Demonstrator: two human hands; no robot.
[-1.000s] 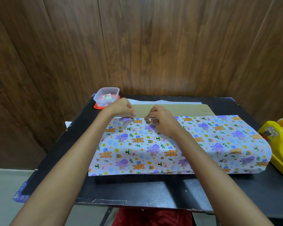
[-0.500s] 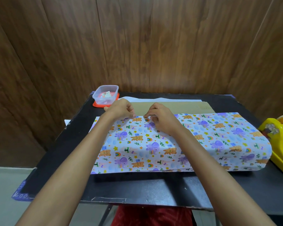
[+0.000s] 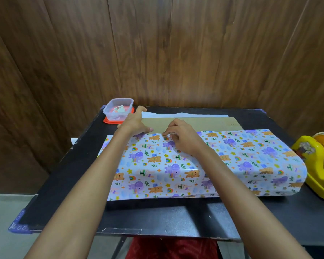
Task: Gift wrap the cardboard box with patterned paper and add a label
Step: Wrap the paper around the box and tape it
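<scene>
Draped over cardboard box (image 3: 204, 122), patterned paper (image 3: 232, 165): light, glossy, likely slippery, easily creased. Atop the box, right hand (image 3: 183, 141) pinching its far edge, left hand (image 3: 136, 122) spread flat alongside. Best gripped there.

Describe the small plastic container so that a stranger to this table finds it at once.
Start at the black table and go to its far left corner. There, beside the left hand, stands the plastic container. It is the only see-through thing, resting on an orange-red lid, unlike the yellow tape dispenser at the right edge.
</scene>
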